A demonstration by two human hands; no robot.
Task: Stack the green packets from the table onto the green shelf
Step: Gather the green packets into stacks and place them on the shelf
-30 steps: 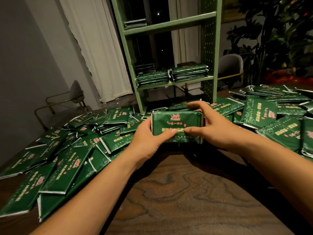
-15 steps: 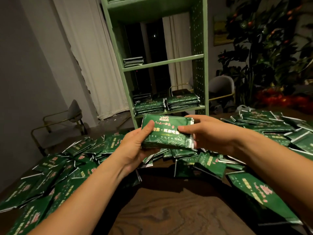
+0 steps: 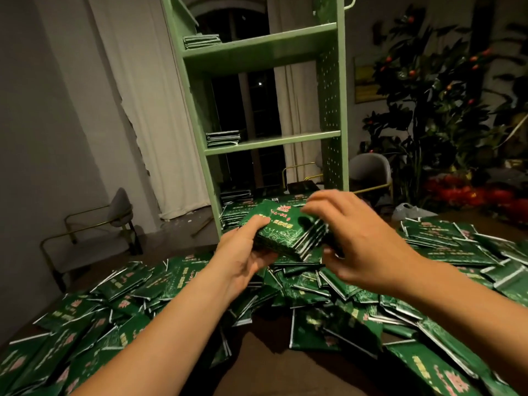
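My left hand (image 3: 243, 252) grips a thick stack of green packets (image 3: 281, 232), thumb on top and fingers beneath, and holds it tilted above the table. My right hand (image 3: 368, 238) is blurred at the stack's right end, its fingers spread just over the top and its thumb below. The green shelf (image 3: 271, 141) stands right behind the stack. It holds small piles of packets on the upper board (image 3: 201, 41), the middle board (image 3: 223, 138) and the lowest board (image 3: 237, 195). Loose green packets (image 3: 428, 244) cover the wooden table (image 3: 285, 370) on both sides.
A chair with a brass frame (image 3: 120, 207) stands by the white curtain at the left. Another chair (image 3: 368, 170) and a leafy plant with red fruit (image 3: 428, 95) are at the right, behind the shelf. A white bag (image 3: 405, 210) lies near the table's far edge.
Both hands have lifted the stack from the table toward the shelf and tilted it. My right hand has loosened at the stack's right end. The view has tilted upward.
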